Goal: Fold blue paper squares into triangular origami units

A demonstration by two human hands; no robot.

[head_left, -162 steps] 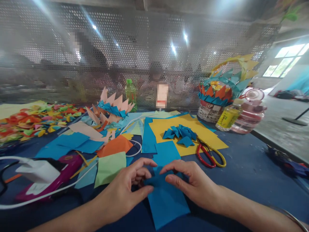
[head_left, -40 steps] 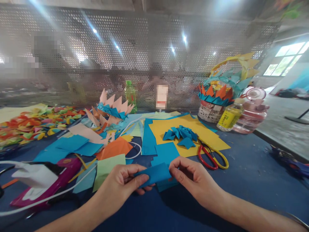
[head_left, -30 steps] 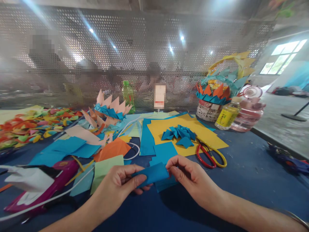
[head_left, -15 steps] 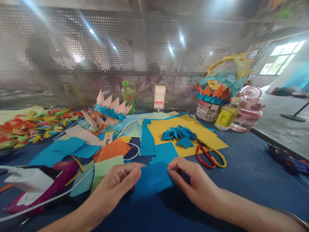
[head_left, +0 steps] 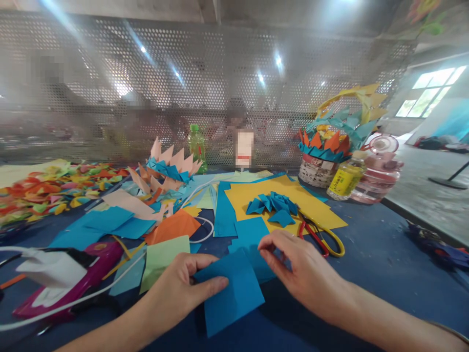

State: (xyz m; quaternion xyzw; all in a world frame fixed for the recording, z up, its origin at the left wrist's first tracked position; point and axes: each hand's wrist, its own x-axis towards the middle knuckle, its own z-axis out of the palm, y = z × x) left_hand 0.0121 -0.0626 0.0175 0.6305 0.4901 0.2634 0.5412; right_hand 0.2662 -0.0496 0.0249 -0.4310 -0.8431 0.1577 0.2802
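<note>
Left hand (head_left: 190, 279) grips a blue sheet (head_left: 234, 303) at its left side, thumb on top and fingers underneath; the sheet is spread flat directly in front of the person, and any crease in it is too faint to confirm. Right hand (head_left: 296, 256) holds nothing visible: its thumb and fingers are half curled with a gap between them, just beyond the sheet's right side and beside a blue stack (head_left: 252, 232). Folded blue pieces (head_left: 276, 204) are grouped on yellow paper (head_left: 247, 193) beyond the hands; folding appears complete on these. The held sheet appears unfinished, and the flat stack, together with loose blue squares (head_left: 110, 220) farther left, appears not yet folded. Scissors (head_left: 328, 230) lie at the right side of the yellow paper, handles toward the person. The dark blue table (head_left: 384, 264) also carries, at left, a light green sheet (head_left: 166, 256), a purple power strip (head_left: 106, 252) with a white plug (head_left: 54, 269), and a heap of coloured paper bits (head_left: 54, 188). At far right stand a decorated basket (head_left: 318, 168) and a pink bottle (head_left: 379, 178). A perforated panel (head_left: 205, 93) closes off the rear; a window (head_left: 432, 90) lights the room at right.
</note>
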